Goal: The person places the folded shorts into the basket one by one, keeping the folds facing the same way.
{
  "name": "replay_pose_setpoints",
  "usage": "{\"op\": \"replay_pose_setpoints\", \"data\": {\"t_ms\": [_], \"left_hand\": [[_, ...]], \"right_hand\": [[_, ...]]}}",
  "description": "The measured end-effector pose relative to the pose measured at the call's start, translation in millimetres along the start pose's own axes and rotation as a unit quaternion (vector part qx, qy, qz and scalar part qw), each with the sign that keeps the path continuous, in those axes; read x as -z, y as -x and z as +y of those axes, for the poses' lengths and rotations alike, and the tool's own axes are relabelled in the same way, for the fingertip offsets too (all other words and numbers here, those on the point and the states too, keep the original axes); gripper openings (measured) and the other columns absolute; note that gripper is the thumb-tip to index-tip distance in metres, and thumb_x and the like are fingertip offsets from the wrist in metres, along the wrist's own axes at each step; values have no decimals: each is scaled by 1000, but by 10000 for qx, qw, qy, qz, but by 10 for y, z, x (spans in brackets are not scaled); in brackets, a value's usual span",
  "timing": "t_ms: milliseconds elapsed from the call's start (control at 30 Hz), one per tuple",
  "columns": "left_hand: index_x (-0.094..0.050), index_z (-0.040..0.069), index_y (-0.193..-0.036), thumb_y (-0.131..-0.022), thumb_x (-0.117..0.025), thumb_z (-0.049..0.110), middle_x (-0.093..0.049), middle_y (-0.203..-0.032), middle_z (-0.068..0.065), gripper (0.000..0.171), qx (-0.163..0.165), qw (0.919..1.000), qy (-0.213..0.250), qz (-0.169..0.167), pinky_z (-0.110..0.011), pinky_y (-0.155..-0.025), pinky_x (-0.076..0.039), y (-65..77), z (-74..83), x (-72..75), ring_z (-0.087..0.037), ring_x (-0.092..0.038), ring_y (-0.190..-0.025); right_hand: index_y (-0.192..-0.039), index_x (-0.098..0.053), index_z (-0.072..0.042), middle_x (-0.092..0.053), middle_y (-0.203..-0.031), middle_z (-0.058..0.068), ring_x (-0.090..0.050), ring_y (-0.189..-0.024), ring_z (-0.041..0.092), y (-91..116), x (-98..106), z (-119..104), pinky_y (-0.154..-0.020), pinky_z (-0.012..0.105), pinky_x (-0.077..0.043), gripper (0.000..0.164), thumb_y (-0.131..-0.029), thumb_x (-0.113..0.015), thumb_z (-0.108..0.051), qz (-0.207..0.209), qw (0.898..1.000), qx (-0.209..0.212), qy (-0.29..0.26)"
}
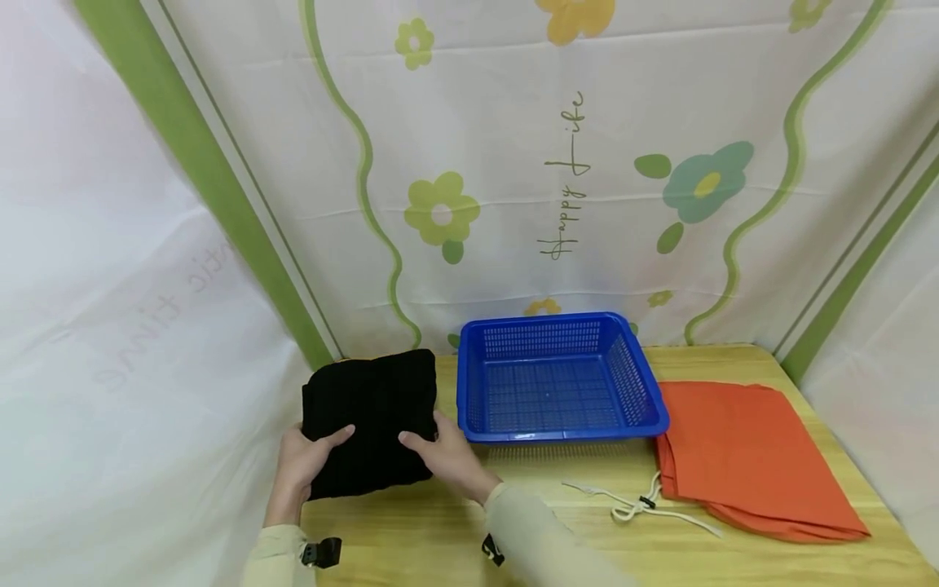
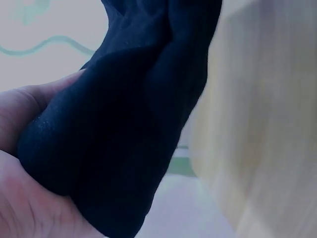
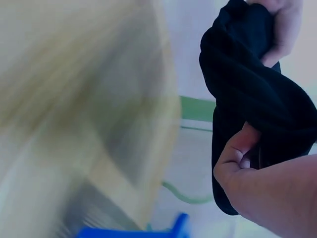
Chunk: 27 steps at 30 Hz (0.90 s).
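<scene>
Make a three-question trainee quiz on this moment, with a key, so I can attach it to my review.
1. Fill in: in the head view, the orange cloth lies to the ____ of the blue basket.
2. True or false: the black cloth is lying inside the blue basket.
3. Which thing do the left hand and right hand both grip?
A) the white cord
B) the black cloth
C) the blue basket

Key: 1. right; 2. false, it is held to the left of the blue basket; 3. B.

Blue basket (image 1: 565, 435) beside orange cloth (image 1: 748, 456) on wooden table (image 1: 411, 538), flowered curtain (image 1: 499, 122) behind.
</scene>
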<state>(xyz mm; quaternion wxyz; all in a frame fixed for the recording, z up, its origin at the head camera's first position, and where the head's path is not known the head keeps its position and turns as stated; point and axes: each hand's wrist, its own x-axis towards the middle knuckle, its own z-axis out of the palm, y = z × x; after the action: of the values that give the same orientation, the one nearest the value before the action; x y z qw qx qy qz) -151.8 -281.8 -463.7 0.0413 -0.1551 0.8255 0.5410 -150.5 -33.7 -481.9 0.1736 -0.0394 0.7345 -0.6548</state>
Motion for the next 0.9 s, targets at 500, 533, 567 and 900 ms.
{"op": "replay_pose_setpoints", "data": {"t_ms": [500, 533, 567, 900], "left_hand": [[-33, -1, -152, -96, -73, 31, -45, -150, -21, 76, -967, 9903, 797, -607, -54, -108, -42, -113, 695, -462, -40, -48, -133], [-34, -1, -152, -97, -72, 30, -45, -150, -20, 74, -1012, 9887, 844, -714, -54, -109, -42, -132, 736, -520, -39, -48, -134], [-35, -1, -152, -97, -72, 29, -45, -150, -20, 72, -1063, 9866, 902, -845, -54, -109, -41, -155, 775, -579, -39, -47, -135], [-10, 0, -161, -101, -65, 24, -17, -165, -19, 84, -960, 9698, 1120, -1943, -58, -119, -21, -344, 1101, -1194, -40, -17, -151]], "right_hand": [[-157, -32, 0, -36, -159, 19, -32, -147, 37, 28, 974, -396, -116, 57, -30, 84, -97, -67, -46, 678, 9926, 731, 688], [-157, -33, -2, -37, -159, 18, -32, -147, 36, 30, 1066, -400, -116, 57, -30, 81, -97, -67, -45, 686, 9923, 762, 696], [-158, -30, -2, -33, -161, 18, -29, -149, 36, 45, 1161, -396, -117, 57, -28, 85, -97, -67, -46, 760, 9916, 708, 768], [-150, -49, -19, -58, -143, 8, -56, -128, 28, 148, 1985, -281, -105, 53, -46, 57, -100, -64, -42, 666, 9940, 706, 506]]}}
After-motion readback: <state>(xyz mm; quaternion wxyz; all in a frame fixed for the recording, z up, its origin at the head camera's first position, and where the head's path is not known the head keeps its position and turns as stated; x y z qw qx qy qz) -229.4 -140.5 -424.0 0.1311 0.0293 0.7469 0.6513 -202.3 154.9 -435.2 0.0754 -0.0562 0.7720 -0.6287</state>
